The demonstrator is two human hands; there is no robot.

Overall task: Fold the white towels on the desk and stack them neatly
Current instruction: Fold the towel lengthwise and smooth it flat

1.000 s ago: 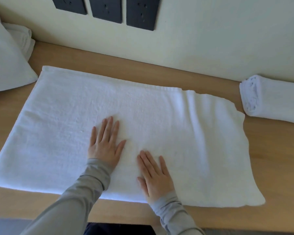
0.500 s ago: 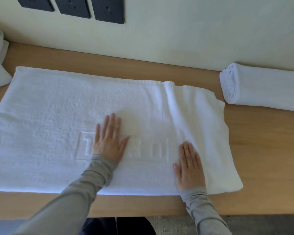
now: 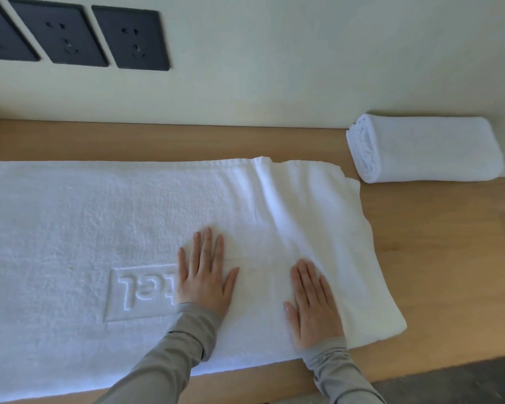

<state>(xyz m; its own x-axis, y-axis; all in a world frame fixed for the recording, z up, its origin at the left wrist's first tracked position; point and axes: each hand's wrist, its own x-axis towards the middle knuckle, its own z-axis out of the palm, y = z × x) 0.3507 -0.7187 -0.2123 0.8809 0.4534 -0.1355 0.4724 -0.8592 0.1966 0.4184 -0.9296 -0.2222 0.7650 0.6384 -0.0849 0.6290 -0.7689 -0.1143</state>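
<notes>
head | towel point(image 3: 129, 228) spread flat on desk point(image 3: 449, 258), runs off left edge, raised lettering partly under left hand point(image 3: 206, 277) | left hand flat, fingers straight, pressing towel | right hand point(image 3: 314, 307) flat near towel's right end, fingers straight, holding nothing | rolled towel point(image 3: 426, 150) by wall, apart | wall sockets point(image 3: 129, 37) above

text: we read the raised letters "tel" point(image 3: 149, 288) | where: on the white towel point(image 3: 85, 223), inside a raised box point(image 3: 134, 312) | how: the letters were upside down to us, and the "t" was half hidden | rest: our left hand point(image 3: 204, 278) lay flat over the other letters, so we could not read them
</notes>
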